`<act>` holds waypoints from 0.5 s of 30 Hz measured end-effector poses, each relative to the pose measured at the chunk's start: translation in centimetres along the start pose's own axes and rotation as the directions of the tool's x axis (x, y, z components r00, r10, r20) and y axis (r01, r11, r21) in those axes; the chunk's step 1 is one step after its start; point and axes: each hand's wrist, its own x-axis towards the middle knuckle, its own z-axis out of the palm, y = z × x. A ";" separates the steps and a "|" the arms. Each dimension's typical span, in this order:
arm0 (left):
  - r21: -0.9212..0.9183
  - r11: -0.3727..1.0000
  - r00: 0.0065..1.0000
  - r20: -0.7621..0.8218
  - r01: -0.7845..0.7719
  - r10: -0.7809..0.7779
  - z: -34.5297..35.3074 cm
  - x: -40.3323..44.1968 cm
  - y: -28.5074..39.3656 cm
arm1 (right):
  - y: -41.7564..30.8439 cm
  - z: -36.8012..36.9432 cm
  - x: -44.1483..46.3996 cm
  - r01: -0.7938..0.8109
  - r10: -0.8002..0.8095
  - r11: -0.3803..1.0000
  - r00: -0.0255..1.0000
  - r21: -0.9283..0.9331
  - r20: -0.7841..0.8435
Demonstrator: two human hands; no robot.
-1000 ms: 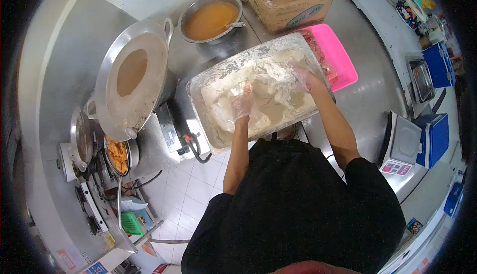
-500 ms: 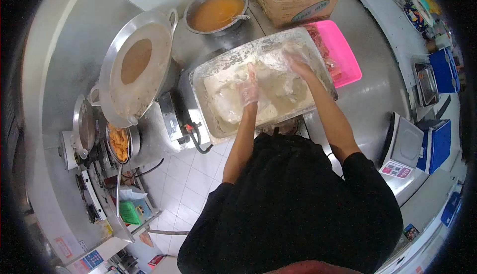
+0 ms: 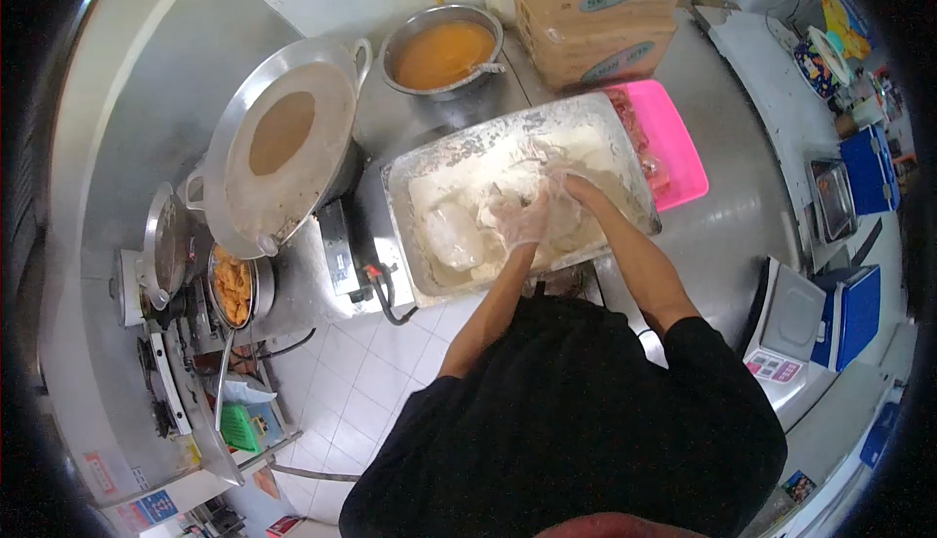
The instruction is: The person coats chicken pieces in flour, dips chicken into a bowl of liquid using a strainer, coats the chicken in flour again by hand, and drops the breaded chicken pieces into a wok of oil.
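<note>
A large metal tray (image 3: 402, 267) holds white flour (image 3: 444, 187). My left hand (image 3: 522, 221), in a clear plastic glove, is down in the flour with its fingers curled round something flour-covered that I cannot make out. Close beside it on the right, my right hand (image 3: 564, 190), also gloved, reaches into the flour; blur and flour hide its fingers, and I cannot tell what it holds. A smooth whitish lump (image 3: 454, 234) lies in the tray left of my left hand.
A pink basin (image 3: 683, 162) with raw meat (image 3: 630, 123) stands right of the tray. Behind are a bowl of orange liquid (image 3: 444, 55) and cardboard boxes (image 3: 595, 26). At left are a big wok (image 3: 234, 162) and a strainer of fried pieces (image 3: 232, 289); a scale (image 3: 791, 309) is at right.
My hands have come together near the middle of the tray; the left moved right and the right moved left, both lower into the flour. The camera view has tilted slightly.
</note>
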 end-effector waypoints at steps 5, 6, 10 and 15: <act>-0.342 0.915 0.975 -0.017 -0.212 0.220 5.2 3.9 -6.6 | -4.7 -1.1 -5.7 0.095 -0.095 0.951 0.995 0.295 -0.014; -0.332 0.923 0.975 -0.167 -0.195 0.146 5.1 3.3 -6.6 | -4.3 -1.7 -5.6 0.058 -0.046 0.954 0.998 0.296 -0.046; -0.086 0.929 0.922 -0.189 -0.359 0.339 11.7 6.1 -12.2 | 0.9 -2.6 -3.7 0.030 -0.022 0.985 0.999 0.167 -0.049; -0.705 0.003 0.692 0.697 0.710 0.189 2.6 5.3 -7.0 | 3.8 -2.8 -3.1 0.059 -0.027 0.953 0.994 0.297 -0.110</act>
